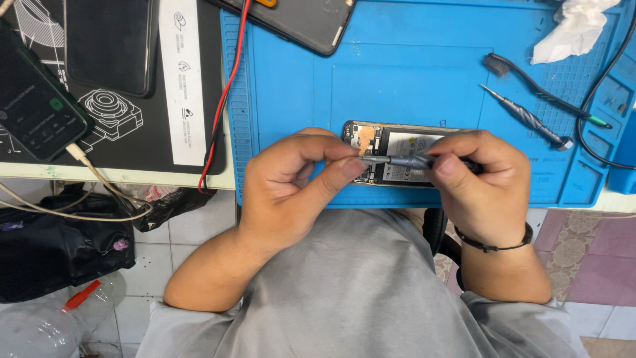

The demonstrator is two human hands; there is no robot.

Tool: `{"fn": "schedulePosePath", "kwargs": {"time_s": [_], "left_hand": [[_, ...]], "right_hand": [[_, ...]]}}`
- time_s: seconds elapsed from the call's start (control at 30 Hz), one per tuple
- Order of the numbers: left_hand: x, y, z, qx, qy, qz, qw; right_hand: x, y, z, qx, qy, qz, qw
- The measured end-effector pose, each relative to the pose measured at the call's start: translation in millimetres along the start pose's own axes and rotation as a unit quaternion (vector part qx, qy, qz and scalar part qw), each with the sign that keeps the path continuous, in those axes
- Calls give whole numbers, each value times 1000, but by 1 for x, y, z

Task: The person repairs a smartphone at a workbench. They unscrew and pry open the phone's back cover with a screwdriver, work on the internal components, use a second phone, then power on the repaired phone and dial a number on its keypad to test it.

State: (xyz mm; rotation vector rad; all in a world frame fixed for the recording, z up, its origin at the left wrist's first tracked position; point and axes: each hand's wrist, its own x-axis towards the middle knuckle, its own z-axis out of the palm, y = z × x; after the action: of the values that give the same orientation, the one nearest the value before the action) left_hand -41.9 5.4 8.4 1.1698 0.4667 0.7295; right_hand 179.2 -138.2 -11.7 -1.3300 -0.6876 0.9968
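Head camera looks straight down, and it's a phone repair scene. The person's left hand and right hand meet over an opened phone lying back-off on the blue silicone mat, near the mat's front edge and close to the person's body. You can see the battery and the board inside it.

Both hands are on a slim grey screwdriver held roughly level across the phone. The right hand is curled around the handle end, fingers closed on it. The left hand pinches the tip end between thumb and forefinger, the other fingers tucked in. Whether the tip actually touches the phone can't be made out, the thumb's in the way.

Other stuff on the mat: a second screwdriver and a black brush with a green tip off to the right side, well apart from the hands, plus a crumpled white tissue in the far corner. Another dark phone sits at the top edge with a red wire running past it.

Left of the mat there's a black printed pad on the worktop, with a lit phone on a charging cable.
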Motion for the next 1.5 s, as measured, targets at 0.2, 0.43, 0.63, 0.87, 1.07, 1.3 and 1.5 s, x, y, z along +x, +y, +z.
{"fn": "schedulePosePath", "kwargs": {"time_s": [0.2,0.43,0.63,0.87,1.07,1.3,1.5], "left_hand": [[0,21,-22,111,-36,40,992],[2,14,-27,419,-36,5,907],[-1,8,-23,455,-37,8,890],[0,2,-21,464,-24,22,885],[0,0,-22,461,-18,29,887],[-1,-2,-21,460,-8,50,887],[-1,-2,-20,462,5,45,885]], "right_hand": [[11,-69,3,-333,-90,-132,929],[31,-128,33,-563,-310,-282,712],[32,-126,58,-593,-329,-318,663],[33,-115,68,-610,-329,-326,643],[34,-115,75,-628,-361,-341,599],[30,-114,87,-714,-392,-291,501],[42,-119,86,-728,-423,-254,476]]}}
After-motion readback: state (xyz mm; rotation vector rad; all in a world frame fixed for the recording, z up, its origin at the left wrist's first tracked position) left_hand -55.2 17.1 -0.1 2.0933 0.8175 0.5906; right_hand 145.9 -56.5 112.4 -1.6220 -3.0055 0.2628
